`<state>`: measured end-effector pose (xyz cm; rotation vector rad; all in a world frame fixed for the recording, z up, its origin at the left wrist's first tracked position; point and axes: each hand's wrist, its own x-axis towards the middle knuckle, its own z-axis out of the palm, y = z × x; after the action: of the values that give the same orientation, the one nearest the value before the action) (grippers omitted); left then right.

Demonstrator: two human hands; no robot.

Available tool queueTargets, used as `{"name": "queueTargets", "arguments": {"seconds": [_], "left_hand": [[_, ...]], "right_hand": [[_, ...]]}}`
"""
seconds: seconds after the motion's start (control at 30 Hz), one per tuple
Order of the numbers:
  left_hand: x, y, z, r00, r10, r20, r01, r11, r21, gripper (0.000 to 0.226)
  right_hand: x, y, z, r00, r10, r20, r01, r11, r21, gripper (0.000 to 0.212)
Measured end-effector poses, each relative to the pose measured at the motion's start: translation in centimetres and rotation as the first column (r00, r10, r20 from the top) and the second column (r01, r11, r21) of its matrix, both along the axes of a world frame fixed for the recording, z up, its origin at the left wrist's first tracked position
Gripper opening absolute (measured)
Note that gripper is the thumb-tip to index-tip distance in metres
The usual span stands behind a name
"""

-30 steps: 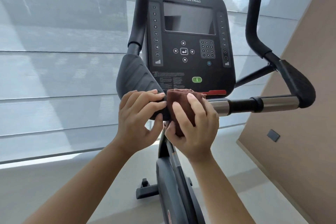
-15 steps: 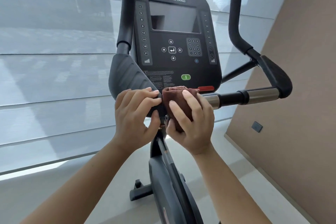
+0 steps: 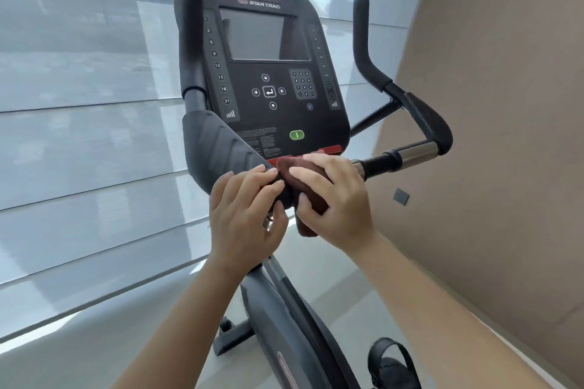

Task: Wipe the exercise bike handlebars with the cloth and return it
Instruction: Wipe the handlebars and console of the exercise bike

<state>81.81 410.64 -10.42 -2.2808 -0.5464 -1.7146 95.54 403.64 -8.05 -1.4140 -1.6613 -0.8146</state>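
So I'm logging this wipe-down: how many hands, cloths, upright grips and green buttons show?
Hands: 2, left hand and right hand
Cloths: 1, brown cloth
Upright grips: 2, left grip and right grip
Green buttons: 1, green button
Total: 6

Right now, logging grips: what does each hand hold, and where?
Right hand clasps the brown cloth around the handlebar's centre; left hand grips the bar beside it.

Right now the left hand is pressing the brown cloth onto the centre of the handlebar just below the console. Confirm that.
Not quite: the head view shows the right hand pressing the brown cloth onto the centre of the handlebar, just below the console. The left hand grips the bar beside it, touching the cloth's edge.
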Motion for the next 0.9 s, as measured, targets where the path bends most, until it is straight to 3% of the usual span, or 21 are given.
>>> {"name": "queueTargets", "arguments": {"seconds": [0.1,0.27,0.47,0.6,0.9], "left_hand": [[-0.4,-0.2,0.2,0.999,-0.007,-0.053,0.006,1.0,-0.027,0.025],[0.5,-2.3,0.0,0.985,0.11,-0.131,-0.115,0.993,-0.031,0.033],[6.1,-4.7,0.3,0.964,0.15,-0.218,-0.158,0.987,-0.022,0.032],[9.7,-4.5,0.5,0.96,0.195,-0.201,-0.21,0.976,-0.055,0.027],[11.5,-3.6,-0.5,0.951,0.303,-0.062,-0.306,0.95,-0.057,0.019]], "right_hand": [[1.3,-0.6,0.8,1.0,0.001,0.005,-0.001,0.996,-0.092,0.029],[5.4,-1.0,1.2,1.0,-0.025,-0.018,0.023,0.994,-0.104,0.029],[11.5,-1.7,1.3,0.995,-0.091,-0.04,0.083,0.982,-0.172,0.031],[14.9,-2.0,2.6,0.994,-0.11,0.007,0.109,0.966,-0.236,0.032],[13.5,-0.9,1.7,0.996,0.093,0.011,-0.088,0.974,-0.207,0.033]]}}
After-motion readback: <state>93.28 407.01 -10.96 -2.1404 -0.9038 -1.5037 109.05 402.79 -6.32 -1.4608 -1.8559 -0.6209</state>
